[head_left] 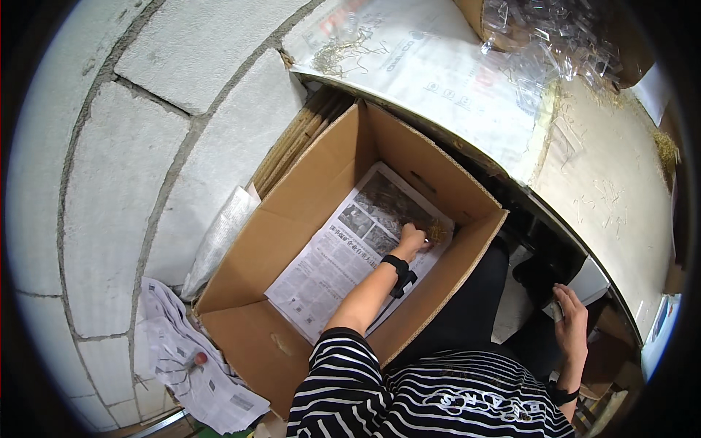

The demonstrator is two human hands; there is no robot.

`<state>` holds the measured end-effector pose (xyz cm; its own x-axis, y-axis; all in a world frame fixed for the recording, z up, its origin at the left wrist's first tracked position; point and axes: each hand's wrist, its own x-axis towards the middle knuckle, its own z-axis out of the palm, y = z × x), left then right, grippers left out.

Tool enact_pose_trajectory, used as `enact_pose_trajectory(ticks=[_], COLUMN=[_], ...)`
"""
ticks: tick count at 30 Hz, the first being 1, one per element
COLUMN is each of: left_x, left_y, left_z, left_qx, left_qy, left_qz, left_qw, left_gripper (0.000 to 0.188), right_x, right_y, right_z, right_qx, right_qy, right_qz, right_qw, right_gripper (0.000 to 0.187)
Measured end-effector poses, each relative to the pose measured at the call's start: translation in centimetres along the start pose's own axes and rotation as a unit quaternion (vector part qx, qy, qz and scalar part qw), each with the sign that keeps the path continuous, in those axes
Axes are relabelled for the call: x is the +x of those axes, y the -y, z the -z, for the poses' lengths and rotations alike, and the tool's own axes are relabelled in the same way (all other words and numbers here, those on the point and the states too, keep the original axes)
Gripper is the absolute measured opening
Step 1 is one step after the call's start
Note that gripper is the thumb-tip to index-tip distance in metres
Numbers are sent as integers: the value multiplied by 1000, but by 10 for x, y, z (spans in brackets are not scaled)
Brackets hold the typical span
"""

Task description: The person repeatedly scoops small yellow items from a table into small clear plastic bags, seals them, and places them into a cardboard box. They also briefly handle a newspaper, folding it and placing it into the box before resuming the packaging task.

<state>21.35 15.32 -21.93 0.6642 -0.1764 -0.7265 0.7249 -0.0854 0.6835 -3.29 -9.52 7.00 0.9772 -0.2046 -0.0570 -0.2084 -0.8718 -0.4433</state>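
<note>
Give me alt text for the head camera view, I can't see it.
A person's left hand is inside an open cardboard box, beside a straw-coloured tuft on the newspaper lining the bottom. The right hand is outside the box. Past the box, a pale tabletop holds scattered straw, with clear plastic pieces heaped farther back.

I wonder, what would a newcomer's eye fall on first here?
Probably the large open cardboard box in the middle, with a newspaper sheet lying on its bottom and the left hand reaching in over it. Next might come the heap of clear plastic pieces at the upper right, then the black-and-white striped top at the lower edge.
</note>
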Motion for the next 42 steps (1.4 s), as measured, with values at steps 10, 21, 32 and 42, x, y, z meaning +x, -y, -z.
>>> enact_pose_trajectory(ticks=[10, 21, 32, 42], left_x=[5, 2, 5, 16], left_y=[23, 30, 27, 16], left_z=[18, 31, 0, -4], left_qx=[113, 49, -135, 103], left_qy=[1, 16, 44, 112], left_qz=[-16, -12, 29, 62], left_qw=[994, 999, 989, 986], left_gripper=[13, 6, 19, 24], right_x=[1, -1, 1, -3], right_y=[5, 4, 1, 0], right_z=[-1, -4, -8, -10], right_qx=[3, 20, 23, -7], right_qy=[20, 50, 57, 40], right_qz=[3, -20, -20, 11], right_qw=[1000, 998, 998, 999], right_gripper=[38, 41, 39, 40])
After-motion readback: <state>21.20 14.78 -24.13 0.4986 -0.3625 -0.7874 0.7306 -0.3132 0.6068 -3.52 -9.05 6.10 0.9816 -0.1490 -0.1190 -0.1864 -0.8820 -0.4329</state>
